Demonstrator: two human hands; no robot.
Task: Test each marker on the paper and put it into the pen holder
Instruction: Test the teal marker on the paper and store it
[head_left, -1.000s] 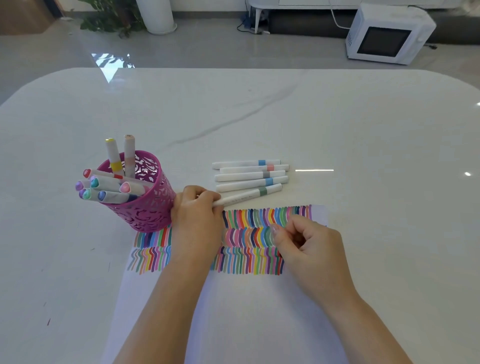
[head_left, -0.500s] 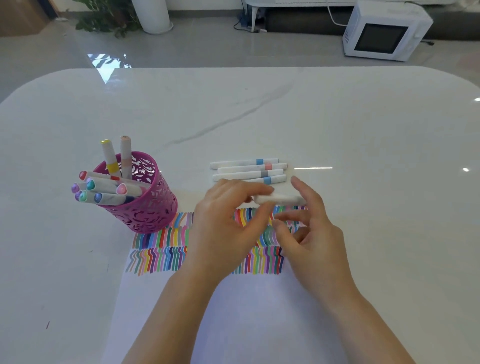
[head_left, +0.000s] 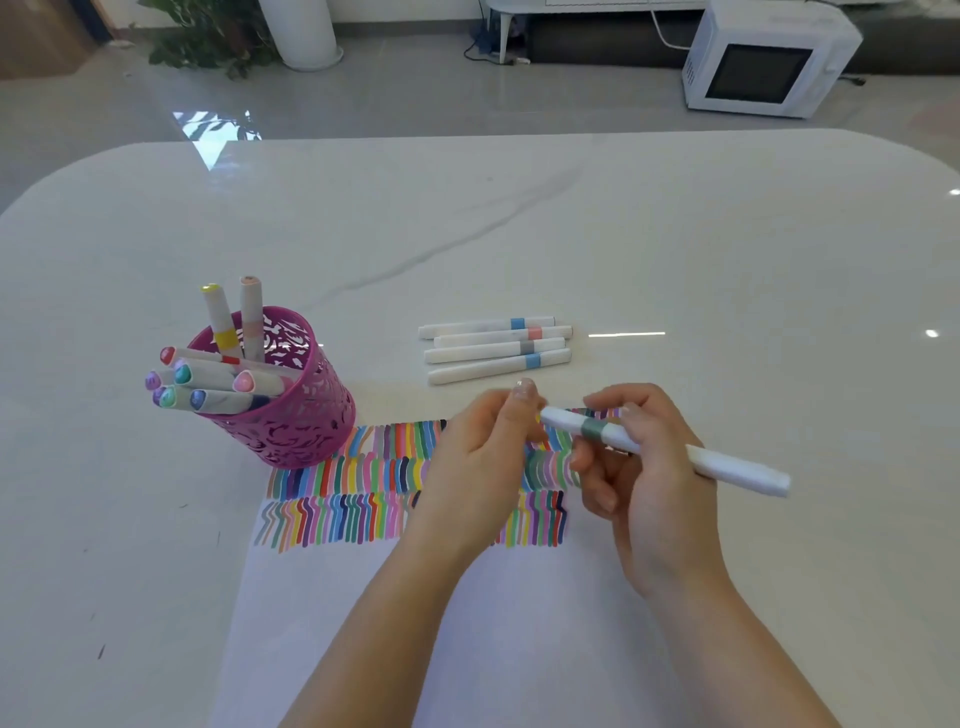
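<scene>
A white marker with a grey-green band (head_left: 727, 465) is held above the paper (head_left: 519, 634), tilted down to the right. My right hand (head_left: 649, 483) grips it around the band. My left hand (head_left: 483, 452) pinches its left end between thumb and fingers. The paper lies in front of me, covered at its top with rows of coloured strokes. Several white markers (head_left: 493, 351) lie side by side on the table just beyond my hands. The pink perforated pen holder (head_left: 291, 421) stands at the left on the paper's corner, with several markers in it.
The white marble table (head_left: 675, 234) stretches wide behind and to both sides. On the floor beyond it stand a white microwave (head_left: 763, 57) at the right and a potted plant (head_left: 208, 36) at the left.
My left hand took the grey-green banded marker off the row on the table and brought it right. My right hand rose from the paper and now grips its middle.
</scene>
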